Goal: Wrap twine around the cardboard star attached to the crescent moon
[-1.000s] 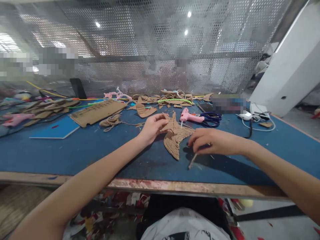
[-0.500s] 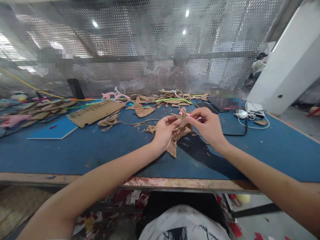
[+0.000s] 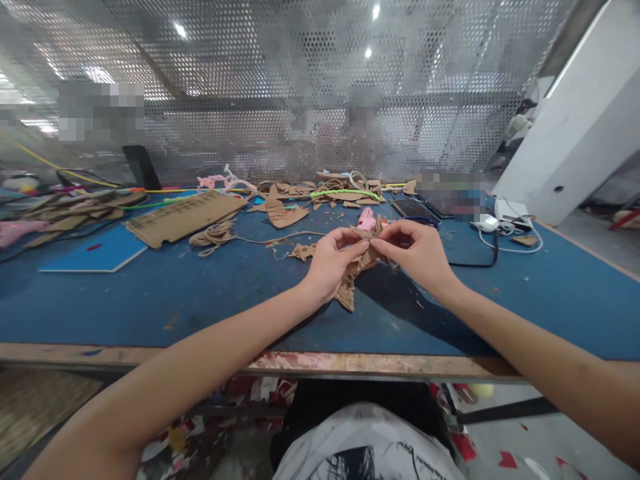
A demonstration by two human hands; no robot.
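Observation:
Both my hands meet over a brown cardboard piece with a ridged, fin-like lower end, held just above the blue tabletop. My left hand is closed, thumb and fingers pinching the piece from the left. My right hand is closed too, its thumb and forefinger pinching the upper part close to the left fingertips. The fingers hide much of the piece's middle. Behind it lies a pink glue gun-like object, partly hidden. Left of my hands rests a small cut cardboard scrap.
A bundle of brown cord trails a strand toward my hands. Further left are a cardboard sheet and a blue board. Cardboard scraps and a green braided cord lie behind. Right are a white charger and cables.
My right fingertips have come down and inward to meet the left ones on the cardboard piece. More of the pink object shows behind. The view has shifted slightly.

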